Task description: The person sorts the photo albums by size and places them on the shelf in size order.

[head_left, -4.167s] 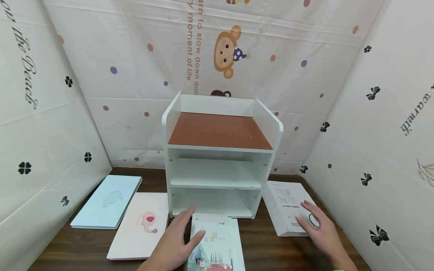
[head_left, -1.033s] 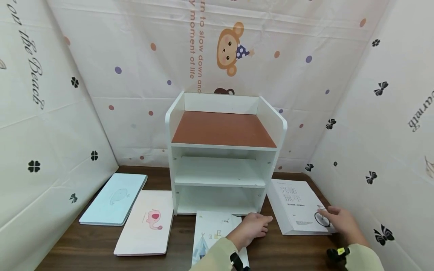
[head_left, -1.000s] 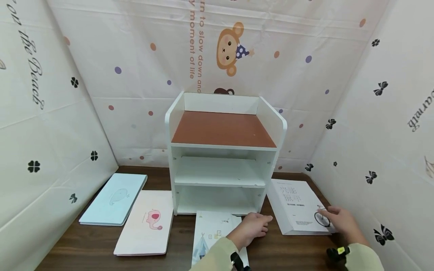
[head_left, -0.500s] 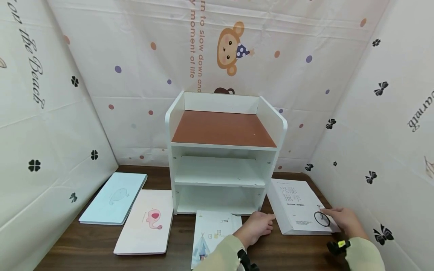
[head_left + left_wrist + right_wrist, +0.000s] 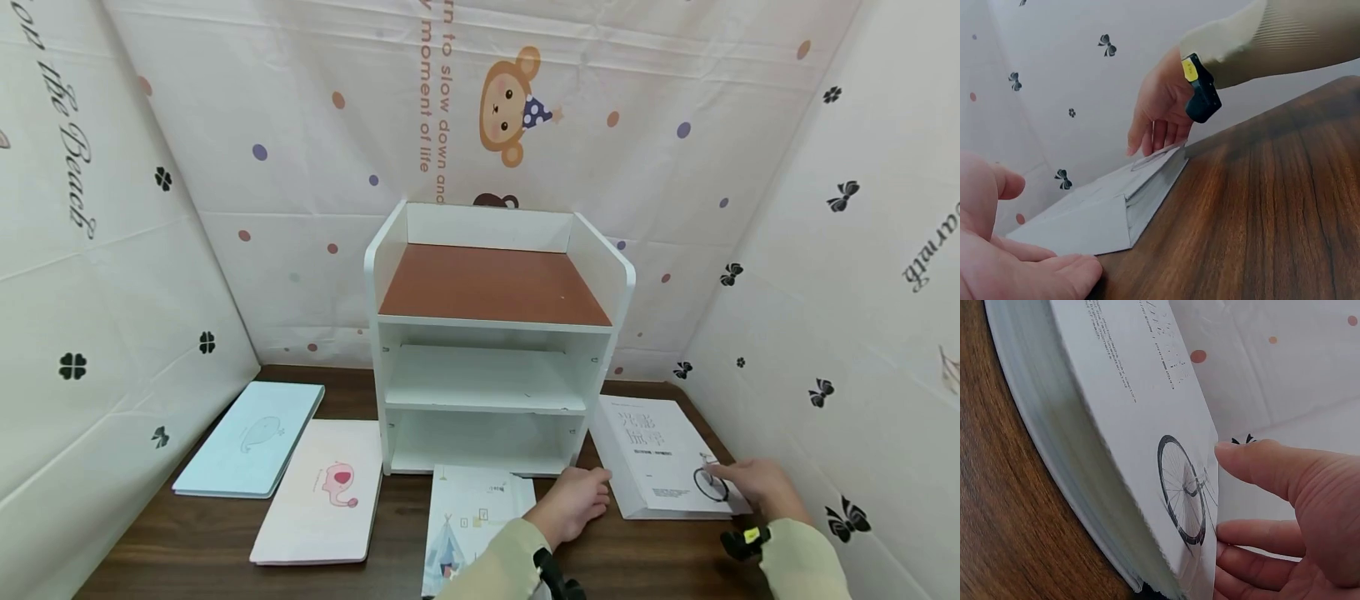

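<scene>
A thick white book (image 5: 660, 467) with a bicycle drawing on its cover lies on the table, right of the small shelf. My right hand (image 5: 767, 487) grips its right edge near the front corner. In the right wrist view the thumb is at the cover's edge and the fingers lie along the side of the book. My left hand (image 5: 572, 507) reaches across to the book's left side. In the left wrist view the left fingertips (image 5: 1085, 270) are low by the spine, on the tabletop, with the thumb raised apart.
A white shelf unit (image 5: 486, 410) with a brown top stands in the middle. Before it lies a booklet with a tent picture (image 5: 457, 525), partly under my left sleeve. A pink-elephant notebook (image 5: 322, 500) and a blue whale notebook (image 5: 243, 442) lie left. Printed cloth walls enclose the table.
Both hands have come to the white book; earlier the left was over the tent booklet and the right hovered above the book. Lately the left hand has edged right, up to the book's side.
</scene>
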The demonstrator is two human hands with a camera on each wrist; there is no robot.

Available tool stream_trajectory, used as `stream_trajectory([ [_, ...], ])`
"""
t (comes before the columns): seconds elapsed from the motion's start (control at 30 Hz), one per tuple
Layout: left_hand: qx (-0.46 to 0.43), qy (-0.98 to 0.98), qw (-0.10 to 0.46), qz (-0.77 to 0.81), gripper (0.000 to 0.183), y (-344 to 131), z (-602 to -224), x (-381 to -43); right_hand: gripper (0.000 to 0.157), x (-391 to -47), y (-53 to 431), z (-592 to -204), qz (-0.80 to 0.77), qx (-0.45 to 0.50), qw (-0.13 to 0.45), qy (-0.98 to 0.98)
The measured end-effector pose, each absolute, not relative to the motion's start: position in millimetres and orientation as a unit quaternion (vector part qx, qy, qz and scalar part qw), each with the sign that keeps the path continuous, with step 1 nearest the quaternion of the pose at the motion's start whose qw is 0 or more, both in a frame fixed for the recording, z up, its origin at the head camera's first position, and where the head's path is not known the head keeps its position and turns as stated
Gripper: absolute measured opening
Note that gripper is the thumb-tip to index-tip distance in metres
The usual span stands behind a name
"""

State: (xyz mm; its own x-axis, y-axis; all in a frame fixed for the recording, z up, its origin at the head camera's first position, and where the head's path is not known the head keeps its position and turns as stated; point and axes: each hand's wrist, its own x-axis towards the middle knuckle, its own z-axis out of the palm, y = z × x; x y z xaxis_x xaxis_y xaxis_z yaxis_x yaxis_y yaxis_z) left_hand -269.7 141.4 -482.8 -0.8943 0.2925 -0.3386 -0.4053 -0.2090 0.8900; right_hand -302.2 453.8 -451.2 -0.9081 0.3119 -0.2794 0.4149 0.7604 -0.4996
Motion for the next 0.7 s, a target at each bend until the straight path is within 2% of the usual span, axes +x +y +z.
stream_trajectory([
  [0.13, -0.051, 0.571, 0.225, 0.788, 0.053, 143.7, -485.6, -270.6, 0.070, -302.4, 454.9, -451.8, -0.288, 0.194, 0.094, 0.933],
  [0.3, -0.039, 0.570, 0.232, 0.788, 0.052, 144.7, -487.5, -273.0, 0.078, -304.7, 456.7, -453.6, -0.290, 0.190, 0.098, 0.933],
  [0.53, -0.028, 0.580, 0.237, 0.779, 0.048, 146.9, -491.7, -274.0, 0.078, -304.5, 459.7, -456.8, -0.297, 0.189, 0.097, 0.931],
  [0.7, -0.034, 0.572, 0.241, 0.783, 0.050, 149.0, -490.9, -274.8, 0.088, -303.3, 459.5, -455.4, -0.308, 0.200, 0.111, 0.924],
])
